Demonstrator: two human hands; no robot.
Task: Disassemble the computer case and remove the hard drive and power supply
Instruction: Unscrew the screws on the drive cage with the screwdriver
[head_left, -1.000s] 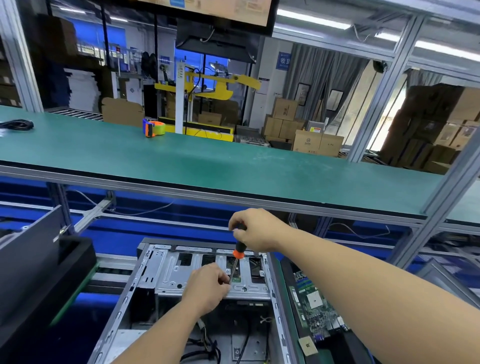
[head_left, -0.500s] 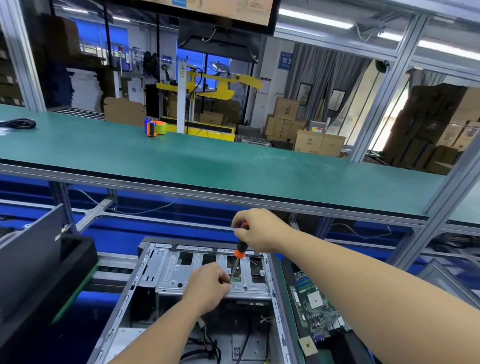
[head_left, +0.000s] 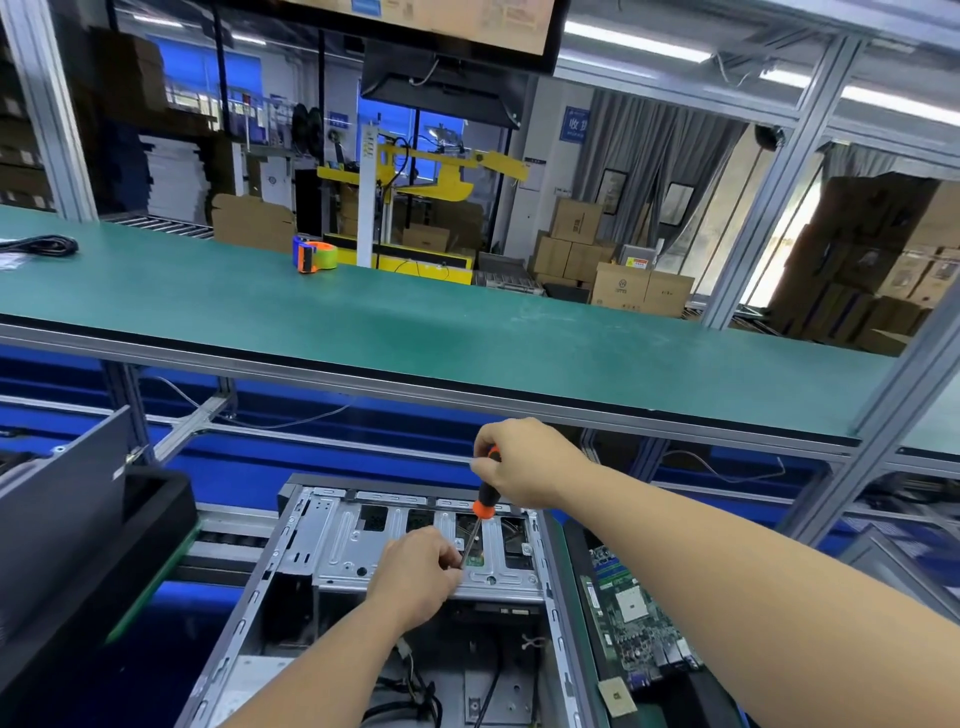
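Note:
An open grey computer case (head_left: 249, 613) lies below me, its silver drive cage (head_left: 358, 545) across the far end. My right hand (head_left: 524, 462) grips the black-and-orange handle of a screwdriver (head_left: 483, 506), whose shaft slants down onto the cage. My left hand (head_left: 415, 577) rests on the cage with its fingertips pinching the screwdriver's shaft near the tip. A green circuit board shows through a cage opening beside the tip. Loose cables (head_left: 415, 696) lie on the case floor. The hard drive and power supply are not plainly visible.
A motherboard (head_left: 628, 618) lies just right of the case. A black case panel (head_left: 67, 530) stands at the left. A long green shelf (head_left: 415, 322) runs overhead in front, carrying a tape dispenser (head_left: 313, 254) and a black cable (head_left: 41, 244). Aluminium posts frame the right side.
My right hand has turned slightly on the screwdriver handle and the view has shifted a little. My left hand stays on the shaft at the cage.

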